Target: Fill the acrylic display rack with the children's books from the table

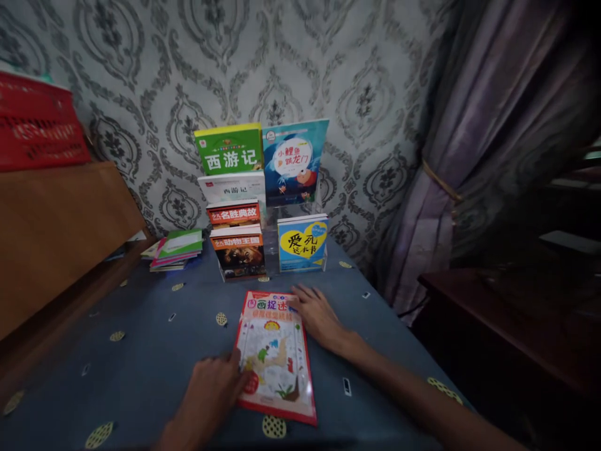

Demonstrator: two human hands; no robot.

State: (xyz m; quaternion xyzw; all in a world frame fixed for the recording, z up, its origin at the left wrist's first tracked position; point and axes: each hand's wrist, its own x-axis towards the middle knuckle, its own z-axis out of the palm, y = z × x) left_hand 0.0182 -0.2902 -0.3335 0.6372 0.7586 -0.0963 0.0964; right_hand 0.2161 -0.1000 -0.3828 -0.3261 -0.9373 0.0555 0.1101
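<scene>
A red slatted plastic crate (37,122) is seen at the far left on top of a brown wooden cabinet (61,232). Just right of it, a small stack of thin green and pink booklets (174,249) is laid flat on the blue patterned tablecloth (141,351). Further right, a clear tiered display stand (270,241) filled with upright children's books is set against the grey damask wallpaper (282,62).

In front of the stand, a thin red-bordered picture book with a white illustrated cover (275,354) is laid flat on the cloth. Its lower left edge is touched by the left hand (211,391), fingers loosely curled and nothing gripped. Its upper right corner is pressed by the right hand (317,316), which is held open and flat, fingers spread, nothing enclosed.

At the far right, a purple curtain tied with a gold cord (469,156) is hung beside dark wooden furniture (507,319).
</scene>
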